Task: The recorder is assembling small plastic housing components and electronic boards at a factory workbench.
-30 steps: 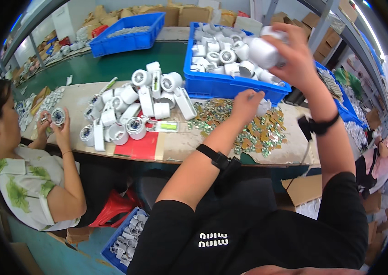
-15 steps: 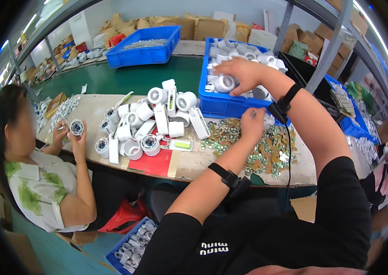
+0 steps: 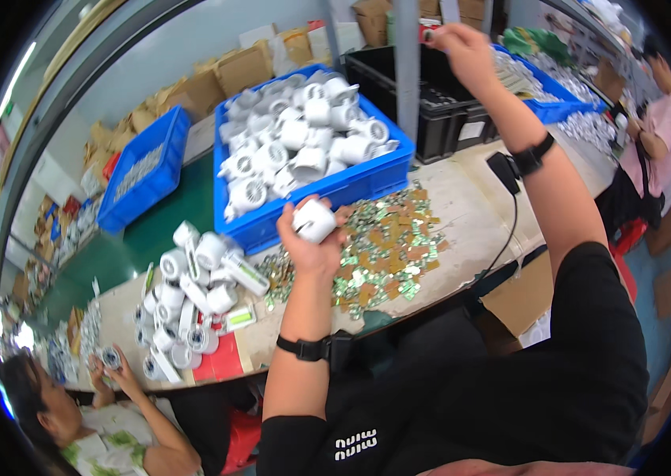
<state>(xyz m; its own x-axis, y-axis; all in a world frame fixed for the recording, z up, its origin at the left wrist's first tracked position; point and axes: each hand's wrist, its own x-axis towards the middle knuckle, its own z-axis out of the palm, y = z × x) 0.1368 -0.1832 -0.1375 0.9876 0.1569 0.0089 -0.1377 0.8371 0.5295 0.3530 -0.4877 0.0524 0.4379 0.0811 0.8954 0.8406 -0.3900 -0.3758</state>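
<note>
My left hand [image 3: 313,250] is closed around a white round plastic housing [image 3: 316,221], held palm up before the near side of a blue bin [image 3: 327,190]. That bin is heaped with similar white plastic housings [image 3: 296,135]. My right arm is stretched far out, and my right hand [image 3: 466,57] is raised beside a grey post, over the black crate [image 3: 450,127]. Its fingers are pinched together at a small dark piece, too small and blurred to name. Below my left hand, small green and brown circuit board pieces [image 3: 387,254] lie spread over the table.
White handheld fan bodies [image 3: 193,289] are piled at the left, by a red sheet [image 3: 218,358]. A co-worker [image 3: 105,420] at the lower left holds a round part. Grey post [image 3: 408,79] rises in front of the black crate. Another person [image 3: 657,135] is at the far right.
The view has swung to the right. My right hand has left the blue bin and reached out to the black crate. My left hand has turned palm up, with a white housing now in it.
</note>
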